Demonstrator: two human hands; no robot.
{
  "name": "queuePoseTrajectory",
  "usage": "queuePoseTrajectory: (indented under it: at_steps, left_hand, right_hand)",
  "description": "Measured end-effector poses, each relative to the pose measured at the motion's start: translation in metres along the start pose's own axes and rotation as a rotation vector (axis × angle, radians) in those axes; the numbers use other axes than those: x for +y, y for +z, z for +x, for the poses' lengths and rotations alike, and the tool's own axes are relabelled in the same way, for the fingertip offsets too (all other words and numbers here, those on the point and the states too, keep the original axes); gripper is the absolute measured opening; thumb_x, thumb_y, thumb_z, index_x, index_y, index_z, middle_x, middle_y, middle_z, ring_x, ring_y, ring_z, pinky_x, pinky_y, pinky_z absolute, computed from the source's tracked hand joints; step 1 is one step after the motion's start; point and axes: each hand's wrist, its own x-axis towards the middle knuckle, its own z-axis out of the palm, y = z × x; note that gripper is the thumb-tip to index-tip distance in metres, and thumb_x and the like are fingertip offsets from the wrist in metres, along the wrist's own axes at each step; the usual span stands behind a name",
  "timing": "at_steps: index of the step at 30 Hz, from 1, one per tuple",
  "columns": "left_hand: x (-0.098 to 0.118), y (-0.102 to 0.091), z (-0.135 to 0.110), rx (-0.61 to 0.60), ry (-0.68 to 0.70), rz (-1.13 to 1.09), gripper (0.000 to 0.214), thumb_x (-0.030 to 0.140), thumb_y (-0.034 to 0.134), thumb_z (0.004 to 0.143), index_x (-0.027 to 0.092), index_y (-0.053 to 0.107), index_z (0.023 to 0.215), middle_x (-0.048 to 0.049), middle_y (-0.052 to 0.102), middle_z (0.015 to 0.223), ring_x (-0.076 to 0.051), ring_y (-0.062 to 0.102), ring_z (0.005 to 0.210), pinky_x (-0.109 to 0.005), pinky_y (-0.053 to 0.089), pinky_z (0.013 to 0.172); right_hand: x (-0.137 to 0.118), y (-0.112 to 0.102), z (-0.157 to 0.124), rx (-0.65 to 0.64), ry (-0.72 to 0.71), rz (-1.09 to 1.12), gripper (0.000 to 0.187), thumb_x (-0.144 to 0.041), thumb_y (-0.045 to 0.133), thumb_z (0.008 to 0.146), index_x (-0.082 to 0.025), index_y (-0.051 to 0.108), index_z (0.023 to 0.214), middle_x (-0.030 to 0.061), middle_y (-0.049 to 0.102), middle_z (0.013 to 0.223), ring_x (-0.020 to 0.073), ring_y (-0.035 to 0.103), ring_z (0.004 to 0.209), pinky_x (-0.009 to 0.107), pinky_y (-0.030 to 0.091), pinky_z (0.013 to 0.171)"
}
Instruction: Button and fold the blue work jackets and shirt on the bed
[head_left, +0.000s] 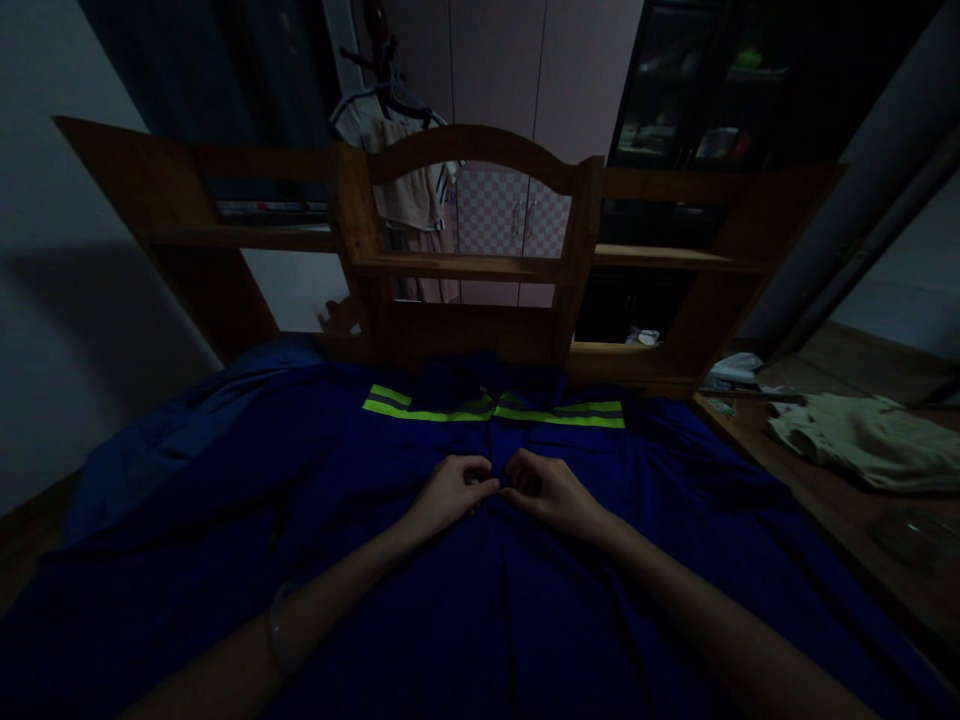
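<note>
A dark blue work shirt [315,520] with a yellow-green reflective stripe [562,417] across the chest lies spread flat in front of me, collar toward the far side. My left hand [450,492] and my right hand [551,490] meet at the shirt's front opening below the stripe. Both hands have their fingers curled in a pinch on the fabric edges there. What lies between the fingertips is too small and dark to make out. A bracelet circles my left forearm.
A wooden headboard with shelves [465,260] stands just beyond the shirt. A pale folded garment [862,440] lies on the wooden surface at the right, with a glass dish [911,535] nearer. Clothes hang on a rack [405,190] behind. The room is dim.
</note>
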Motion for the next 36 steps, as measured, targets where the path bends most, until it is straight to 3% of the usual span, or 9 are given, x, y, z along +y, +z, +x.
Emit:
queuePoseTrajectory:
  at_steps: [10, 21, 30, 36]
  left_hand:
    - [0.0003, 0.0003, 0.0001, 0.018, 0.026, 0.117, 0.025, 0.037, 0.052, 0.077, 0.015, 0.053, 0.065, 0.0027, 0.048, 0.054, -0.011, 0.044, 0.051, -0.020, 0.027, 0.047]
    - [0.0040, 0.0021, -0.0017, 0.003, 0.025, 0.079, 0.025, 0.040, 0.049, 0.081, 0.017, 0.048, 0.072, 0.0047, 0.047, 0.056, -0.010, 0.046, 0.049, -0.019, 0.029, 0.046]
    - [0.0034, -0.0029, -0.0034, -0.079, 0.036, 0.096, 0.033, 0.047, 0.044, 0.085, 0.016, 0.052, 0.075, 0.0030, 0.051, 0.057, -0.011, 0.052, 0.049, -0.019, 0.036, 0.047]
    - [-0.0025, -0.0010, -0.0019, -0.060, 0.030, 0.093, 0.033, 0.049, 0.044, 0.084, 0.017, 0.051, 0.076, 0.0034, 0.051, 0.057, -0.011, 0.052, 0.049, -0.018, 0.035, 0.047]
  right_hand:
    - [0.0014, 0.0009, 0.0008, 0.016, 0.005, -0.018, 0.014, -0.027, 0.059, 0.081, -0.019, 0.052, 0.089, -0.0027, 0.057, 0.068, 0.0094, 0.055, 0.059, 0.018, 0.039, 0.052]
    - [-0.0020, 0.0008, 0.0008, 0.032, -0.006, -0.024, 0.012, -0.022, 0.057, 0.081, -0.019, 0.052, 0.091, -0.0031, 0.057, 0.069, 0.0088, 0.055, 0.058, 0.018, 0.039, 0.052]
    - [-0.0035, -0.0001, -0.0003, 0.025, -0.031, -0.043, 0.012, -0.024, 0.055, 0.083, -0.019, 0.052, 0.093, -0.0017, 0.058, 0.073, 0.0091, 0.055, 0.060, 0.019, 0.040, 0.053]
    - [-0.0040, -0.0003, 0.0003, 0.017, -0.026, -0.043, 0.012, -0.024, 0.056, 0.083, -0.019, 0.052, 0.093, -0.0020, 0.058, 0.072, 0.0093, 0.055, 0.060, 0.019, 0.040, 0.054]
